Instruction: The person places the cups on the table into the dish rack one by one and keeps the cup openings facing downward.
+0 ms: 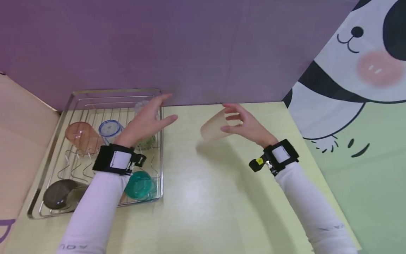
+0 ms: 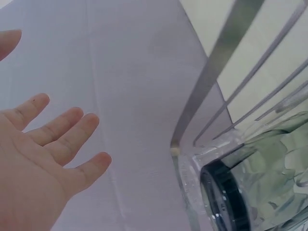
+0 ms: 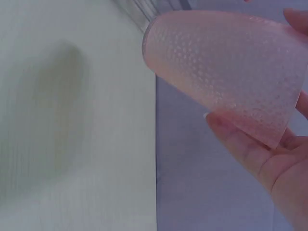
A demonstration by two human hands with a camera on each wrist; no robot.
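Observation:
A pale pink cup with a dimpled surface is tilted in the air above the table, its base pointing left. My right hand grips it near the rim, thumb on one side and fingers on the other. Over the right side of a metal wire rack, my left hand hovers with fingers spread and holds nothing. Below that hand, a clear greenish glass with a dark base lies in the rack, partly hidden in the head view.
The rack also holds an orange cup, a clear cup with a blue ring, a dark grey cup and a teal cup. A purple wall stands behind the pale table.

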